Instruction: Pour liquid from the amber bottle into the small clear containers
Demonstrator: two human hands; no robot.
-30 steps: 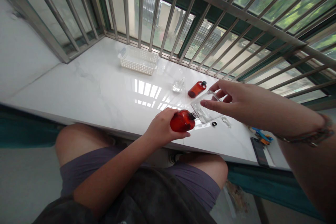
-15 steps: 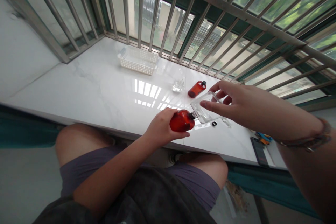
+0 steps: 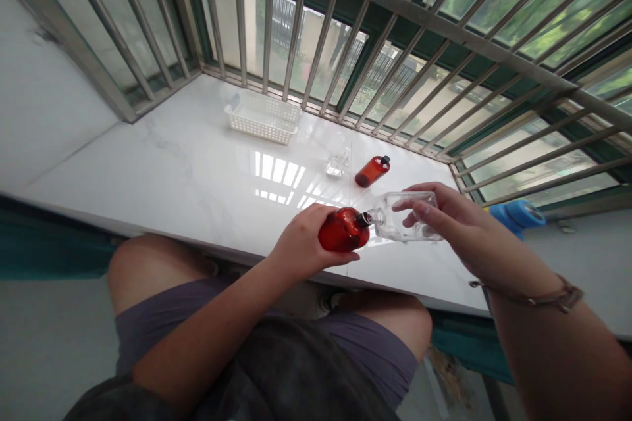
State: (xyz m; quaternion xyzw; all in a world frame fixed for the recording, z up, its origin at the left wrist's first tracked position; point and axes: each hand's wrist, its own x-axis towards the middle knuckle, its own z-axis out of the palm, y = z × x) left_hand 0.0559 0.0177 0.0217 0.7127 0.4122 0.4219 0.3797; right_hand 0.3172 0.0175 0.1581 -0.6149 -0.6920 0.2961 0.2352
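My left hand [image 3: 302, 241] grips a red-orange bottle [image 3: 342, 229], held on its side above the near edge of the white marble counter [image 3: 187, 164]. My right hand [image 3: 444, 220] holds a clear bottle [image 3: 402, 223], also tipped sideways. The two bottle necks meet mouth to mouth between my hands. A second red-orange bottle with a black cap [image 3: 372, 170] lies on the counter behind them.
A white slotted basket [image 3: 263, 118] sits at the back by the metal window bars [image 3: 316, 46]. A small clear glass item [image 3: 338, 163] stands beside the lying bottle. A blue object [image 3: 516, 216] shows at the right past the counter's end. My knees are under the counter edge.
My right hand has lowered and turned the clear bottle flatter, so its neck now lines up with the red bottle's mouth. The view shifted slightly; a blue object came into sight at right.
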